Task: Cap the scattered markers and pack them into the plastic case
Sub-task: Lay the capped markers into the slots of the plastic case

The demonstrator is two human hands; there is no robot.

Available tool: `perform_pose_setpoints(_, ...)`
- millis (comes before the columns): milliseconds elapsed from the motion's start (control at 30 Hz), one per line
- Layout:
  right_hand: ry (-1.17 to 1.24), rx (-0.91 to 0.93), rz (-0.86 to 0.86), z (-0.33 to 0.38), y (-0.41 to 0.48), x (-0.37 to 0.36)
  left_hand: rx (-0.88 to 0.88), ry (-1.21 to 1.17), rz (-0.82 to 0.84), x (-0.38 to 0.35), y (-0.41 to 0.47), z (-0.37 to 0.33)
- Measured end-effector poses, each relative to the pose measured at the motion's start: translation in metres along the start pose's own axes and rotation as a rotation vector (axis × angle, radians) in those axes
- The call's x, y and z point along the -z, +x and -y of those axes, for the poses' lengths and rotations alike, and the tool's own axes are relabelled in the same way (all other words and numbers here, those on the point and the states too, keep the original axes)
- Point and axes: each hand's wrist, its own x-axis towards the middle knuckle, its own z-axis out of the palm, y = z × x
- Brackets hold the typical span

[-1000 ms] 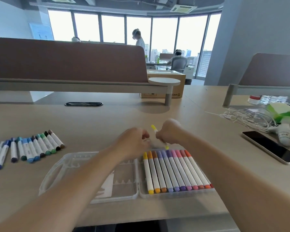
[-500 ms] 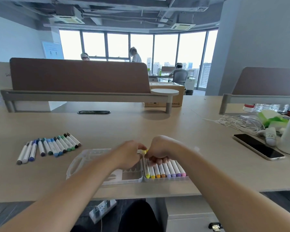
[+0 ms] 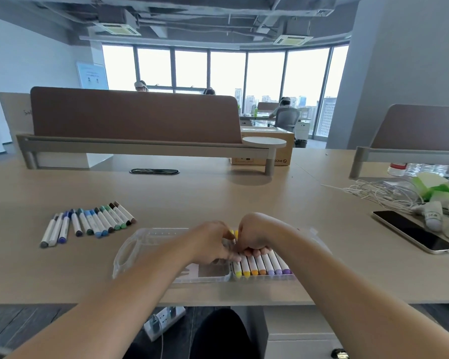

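An open clear plastic case lies at the table's near edge. Its right half holds a row of capped markers, yellow through orange to purple. My left hand and my right hand meet over the middle of the case. Both have curled fingers on a yellow marker that lies in the leftmost slot of the right half. Only its top end and its bottom cap show between my fingers. A row of several loose capped markers, in blues, greens and browns, lies on the table to the left of the case.
A black phone lies at the right, with tangled white cables, a green tissue pack and a small white bottle behind it. A brown desk divider and a cardboard box stand at the back.
The yellow marker, held up above the case a second ago, has come down into the case's right half. Both hands came down with it. The camera has tilted up and pulled back.
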Motion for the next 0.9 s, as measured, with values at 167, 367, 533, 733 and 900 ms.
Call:
perform_pose_setpoints(167,-0.006,0.049,-0.018,0.008,-0.004,-0.001,-0.015,0.056,-0.064,0.002,-0.007,0.007)
perform_pose_setpoints(367,0.018,0.209,-0.093,0.035,0.0,-0.002,0.099,0.061,-0.087,0.018,-0.031,0.027)
perform_pose_setpoints(533,0.09,0.312,-0.115,0.07,0.011,-0.002,0.184,0.14,-0.132,0.034,-0.058,0.049)
perform_pose_setpoints(733,0.013,0.338,-0.133,0.114,0.024,0.0,0.244,0.177,-0.193,0.05,-0.08,0.072)
perform_pose_setpoints(900,-0.121,0.285,-0.097,0.134,0.036,0.007,0.242,0.05,-0.321,0.063,-0.094,0.089)
